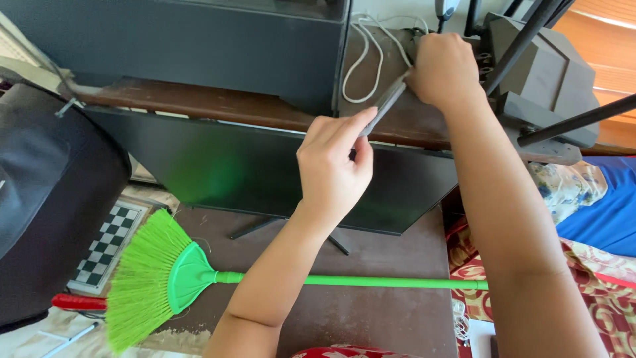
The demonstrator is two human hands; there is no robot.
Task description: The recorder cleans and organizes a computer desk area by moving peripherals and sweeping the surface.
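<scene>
Grey flat slim device, on the brown shelf: right hand closed around its far end, left hand pinching its near end. White cable behind; black monitor below; green broom on the surface. Step judged: lifting it; next needs a steady two-handed hold.

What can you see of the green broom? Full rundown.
The green broom lies flat on the brown table, below the dark flat screen. Its fan-shaped head of bright lime bristles points left and hangs past the table's left edge; a darker green plastic collar joins it to a long, thin green handle running right, behind both forearms. It looks all plastic. The handle's far end is hidden. Neither hand touches it.
</scene>
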